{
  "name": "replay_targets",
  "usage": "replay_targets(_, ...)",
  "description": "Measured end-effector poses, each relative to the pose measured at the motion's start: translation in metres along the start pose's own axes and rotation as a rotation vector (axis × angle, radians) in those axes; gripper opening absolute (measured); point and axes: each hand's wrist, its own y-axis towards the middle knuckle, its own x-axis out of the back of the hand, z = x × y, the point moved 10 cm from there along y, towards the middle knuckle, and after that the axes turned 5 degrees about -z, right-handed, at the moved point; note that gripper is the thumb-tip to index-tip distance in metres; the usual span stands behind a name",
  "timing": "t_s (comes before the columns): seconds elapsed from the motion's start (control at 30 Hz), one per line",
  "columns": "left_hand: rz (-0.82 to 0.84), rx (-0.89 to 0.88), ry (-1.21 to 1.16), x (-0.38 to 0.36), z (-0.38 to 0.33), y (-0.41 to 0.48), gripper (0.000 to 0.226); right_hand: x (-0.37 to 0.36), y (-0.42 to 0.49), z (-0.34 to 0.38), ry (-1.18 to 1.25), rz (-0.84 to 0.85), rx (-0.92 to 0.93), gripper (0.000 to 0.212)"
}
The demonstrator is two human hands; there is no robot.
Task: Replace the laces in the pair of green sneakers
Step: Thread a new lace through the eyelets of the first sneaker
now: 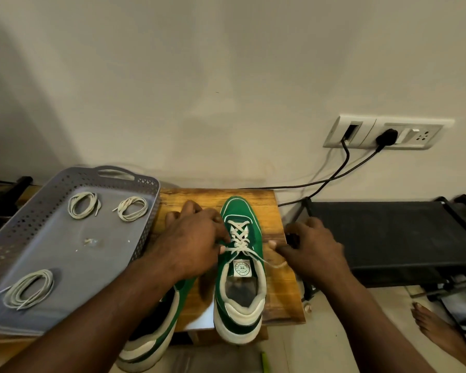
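A green sneaker [241, 267] with a white sole stands upright on a small wooden stool [276, 286], toe toward the wall. A white lace [237, 235] is crossed through its eyelets. My left hand [191, 238] pinches the lace's left end beside the tongue. My right hand [311, 247] grips the right end, pulled out to the right. The second green sneaker [154, 343] lies on the stool's front left corner, mostly hidden under my left forearm.
A grey perforated tray [65, 254] at the left holds three coiled white laces [82, 204] [132, 208] [28, 289]. A black rack [388, 232] stands to the right. Two black cables [342, 170] run from a wall socket. A bare foot [439, 332] is at lower right.
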Motion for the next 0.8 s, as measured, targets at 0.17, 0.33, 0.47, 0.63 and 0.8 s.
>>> replay_targets(0.17, -0.008, 0.034, -0.097, -0.011, -0.009, -0.001, 0.009, -0.025, -0.015, 0.04, 0.228, 0.177, 0.149, 0.032)
replay_targets(0.33, 0.002, 0.08, -0.068, -0.013, -0.008, 0.0, 0.021, -0.017, -0.015, 0.044, 0.304, 0.122, 0.16, 0.024)
replay_targets(0.47, -0.022, 0.049, 0.028, -0.008, -0.012, 0.001, 0.024, -0.012, -0.013, 0.04, 0.283, 0.08, 0.183, 0.022)
replay_targets(0.63, -0.052, 0.02, 0.137, -0.005, -0.019, -0.001, 0.017, -0.017, -0.01, 0.034, 0.198, 0.103, 0.169, 0.021)
replay_targets(0.8, -0.001, 0.012, 0.107, -0.012, -0.01, 0.002, 0.018, -0.018, -0.01, 0.03, 0.234, 0.173, 0.116, 0.011)
